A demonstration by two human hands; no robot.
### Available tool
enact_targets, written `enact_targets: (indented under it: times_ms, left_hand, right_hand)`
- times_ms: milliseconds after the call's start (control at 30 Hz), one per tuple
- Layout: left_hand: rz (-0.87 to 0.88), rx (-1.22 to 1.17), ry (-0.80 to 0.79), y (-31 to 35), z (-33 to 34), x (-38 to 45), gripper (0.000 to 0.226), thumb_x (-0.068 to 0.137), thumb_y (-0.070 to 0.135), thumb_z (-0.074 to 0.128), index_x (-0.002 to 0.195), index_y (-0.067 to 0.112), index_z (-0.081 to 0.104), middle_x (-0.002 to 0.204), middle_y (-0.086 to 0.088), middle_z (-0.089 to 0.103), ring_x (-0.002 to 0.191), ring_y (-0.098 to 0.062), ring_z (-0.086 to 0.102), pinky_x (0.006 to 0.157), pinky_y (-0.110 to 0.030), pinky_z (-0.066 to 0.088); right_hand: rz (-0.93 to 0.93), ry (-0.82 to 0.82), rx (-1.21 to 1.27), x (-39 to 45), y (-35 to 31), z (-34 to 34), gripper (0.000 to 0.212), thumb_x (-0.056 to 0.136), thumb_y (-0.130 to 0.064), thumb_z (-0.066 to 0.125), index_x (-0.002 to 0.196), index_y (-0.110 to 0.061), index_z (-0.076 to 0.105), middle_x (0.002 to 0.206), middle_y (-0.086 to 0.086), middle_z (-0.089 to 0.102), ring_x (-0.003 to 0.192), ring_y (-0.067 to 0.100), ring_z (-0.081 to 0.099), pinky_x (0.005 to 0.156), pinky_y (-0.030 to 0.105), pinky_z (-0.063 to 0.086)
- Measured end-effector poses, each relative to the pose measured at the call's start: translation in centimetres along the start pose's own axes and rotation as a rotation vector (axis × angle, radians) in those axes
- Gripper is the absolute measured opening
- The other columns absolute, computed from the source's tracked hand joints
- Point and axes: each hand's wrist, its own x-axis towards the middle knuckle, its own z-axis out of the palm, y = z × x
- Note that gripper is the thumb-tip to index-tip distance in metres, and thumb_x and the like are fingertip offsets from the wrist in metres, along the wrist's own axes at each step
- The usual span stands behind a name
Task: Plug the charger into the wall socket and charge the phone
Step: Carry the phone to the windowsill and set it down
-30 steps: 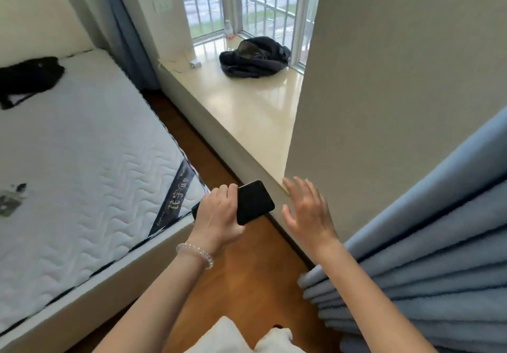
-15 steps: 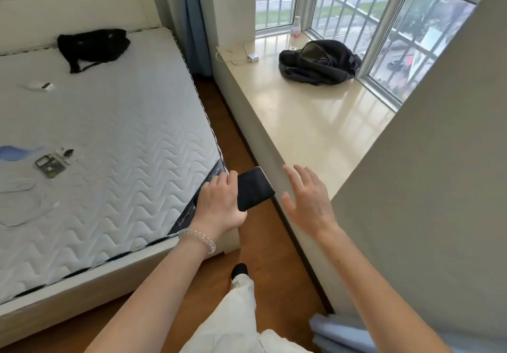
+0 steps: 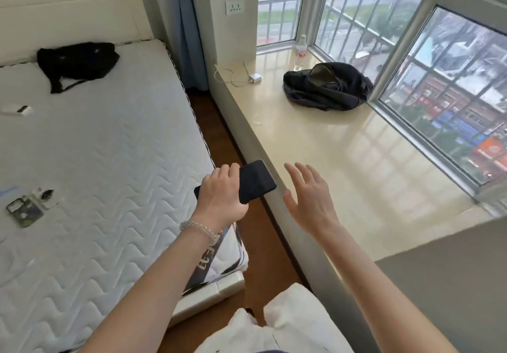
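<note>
Left hand (image 3: 222, 196) still gripped the black slab phone (image 3: 253, 181); right hand (image 3: 308, 197) stayed spread, empty. View had advanced: small white charger block (image 3: 255, 77) and white wall socket (image 3: 234, 8) at the far ledge end now nearer, blue curtain gone.

A wide shiny window ledge (image 3: 343, 160) holds a white charger (image 3: 255, 78) with its cord, a dark bag (image 3: 326, 86) and a bottle (image 3: 301, 48). The bed (image 3: 96, 160) holds a black bag (image 3: 76, 61).
</note>
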Motion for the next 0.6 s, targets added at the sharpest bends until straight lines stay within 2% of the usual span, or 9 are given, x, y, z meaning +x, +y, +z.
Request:
enact_targets:
  times_ms: [233, 433, 600]
  left_hand:
    - [-0.096, -0.013, -0.034, -2.6, 2.5, 7.5, 0.068, 0.067, 0.045, 0.074, 0.12, 0.017, 0.041, 0.111, -0.005, 0.057, 0.098, -0.021, 0.056, 0.082, -0.032, 0.048]
    - [-0.264, -0.038, -0.015, -3.6, 3.9, 15.8, 0.061, 0.07, 0.041, 0.072, 0.117, 0.018, 0.041, 0.112, -0.004, 0.056, 0.098, -0.02, 0.055, 0.082, -0.031, 0.046]
    - [-0.38, -0.035, -0.011, -4.0, 4.4, 22.0, 0.061, 0.07, 0.04, 0.071, 0.118, 0.019, 0.04, 0.112, -0.003, 0.056, 0.1, -0.02, 0.055, 0.083, -0.031, 0.047]
  right_hand:
    - [-0.055, -0.036, 0.016, 10.0, 1.7, 1.8, 0.053, 0.093, -0.024, 0.053, 0.144, -0.018, 0.039, 0.148, 0.009, 0.043, 0.141, 0.033, 0.03, 0.115, 0.045, 0.026]
    - [-0.186, -0.141, 0.026, 21.0, 2.9, 3.4, 0.055, 0.097, -0.03, 0.046, 0.149, -0.022, 0.03, 0.156, 0.004, 0.032, 0.147, 0.029, 0.017, 0.118, 0.043, 0.018]
    - [-0.283, -0.202, -0.016, 29.0, 5.3, 3.8, 0.054, 0.098, -0.035, 0.041, 0.15, -0.026, 0.027, 0.158, 0.002, 0.027, 0.149, 0.028, 0.01, 0.121, 0.046, 0.01]
